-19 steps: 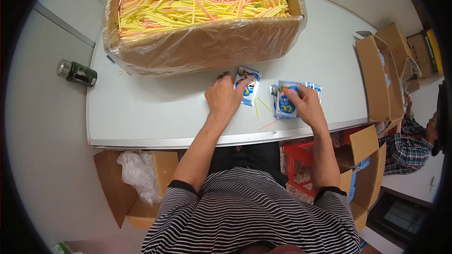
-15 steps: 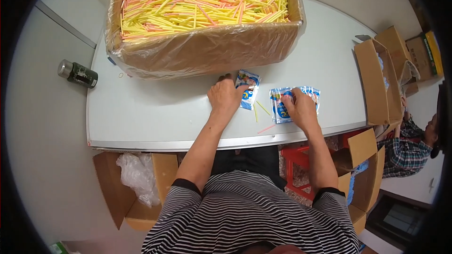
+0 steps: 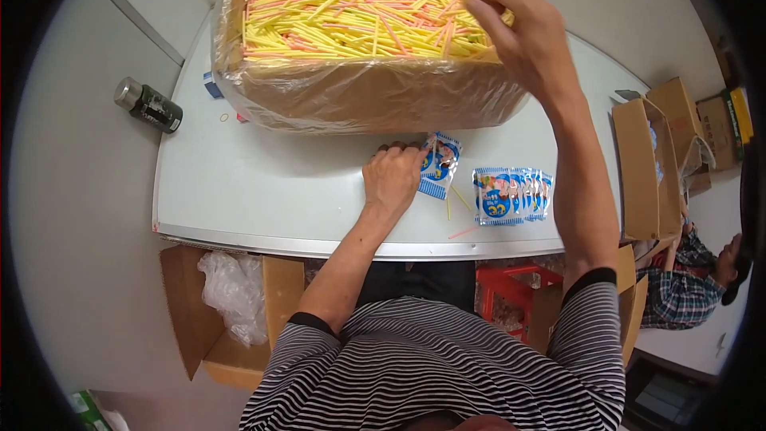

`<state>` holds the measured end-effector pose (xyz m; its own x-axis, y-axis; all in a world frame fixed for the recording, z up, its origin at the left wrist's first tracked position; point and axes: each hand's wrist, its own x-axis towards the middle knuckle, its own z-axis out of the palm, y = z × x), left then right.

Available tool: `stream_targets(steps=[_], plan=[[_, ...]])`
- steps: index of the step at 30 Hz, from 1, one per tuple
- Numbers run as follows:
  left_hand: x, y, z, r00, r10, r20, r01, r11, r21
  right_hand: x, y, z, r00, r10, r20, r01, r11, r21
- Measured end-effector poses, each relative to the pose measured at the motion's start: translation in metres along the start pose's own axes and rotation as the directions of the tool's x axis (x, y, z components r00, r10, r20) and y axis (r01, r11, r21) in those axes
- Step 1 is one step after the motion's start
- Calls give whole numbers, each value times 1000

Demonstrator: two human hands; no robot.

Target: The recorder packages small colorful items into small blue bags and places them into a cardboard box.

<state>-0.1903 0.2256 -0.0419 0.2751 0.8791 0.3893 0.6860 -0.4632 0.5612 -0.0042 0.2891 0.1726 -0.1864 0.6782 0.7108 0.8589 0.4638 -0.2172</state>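
Our left hand (image 3: pixel 392 179) loosely curled against a flat blue-and-white plastic packet (image 3: pixel 443 164) | our right hand (image 3: pixel 528 36) half-curled over thin pink-and-yellow plastic straws (image 3: pixel 359 16) | either's grip, we cannot tell

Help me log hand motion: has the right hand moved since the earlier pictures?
Yes: judged against the straw-filled carton, the right hand has gone forward from the fanned packets to the carton's right end.

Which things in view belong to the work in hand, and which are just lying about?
Seemingly in use:
packet at left hand
row of packets
box of pink and yellow sticks, near right hand

Seemingly unused:
flask
thin yellow loop
red stool
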Motion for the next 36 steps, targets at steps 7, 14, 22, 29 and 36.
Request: stream_targets(steps=[7, 14, 22, 29, 36], plan=[[-7, 1, -23, 989, 61, -134, -96, 957, -274, 92, -15, 64, 841, 46, 539, 136, 946, -293], [-9, -2, -42, 993, 26, -118, -70, 921, -384, 95, -21, 89, 821, 14, 571, 290, 851, -438], [-11, 4, -53, 992, 18, -128, -80, 865, -496, 96, 31, 97, 954, -55, 295, 68, 997, -35], [-12, 18, -88, 946, -323, -16, 146, 470, -871, 64, 29, -4, 803, 171, 572, -468, 774, 426], [53, 67, -128, 994, -109, -21, -15, 57, -998, -67, -32, -55, 397, 57, 916, -895, 244, 373]])
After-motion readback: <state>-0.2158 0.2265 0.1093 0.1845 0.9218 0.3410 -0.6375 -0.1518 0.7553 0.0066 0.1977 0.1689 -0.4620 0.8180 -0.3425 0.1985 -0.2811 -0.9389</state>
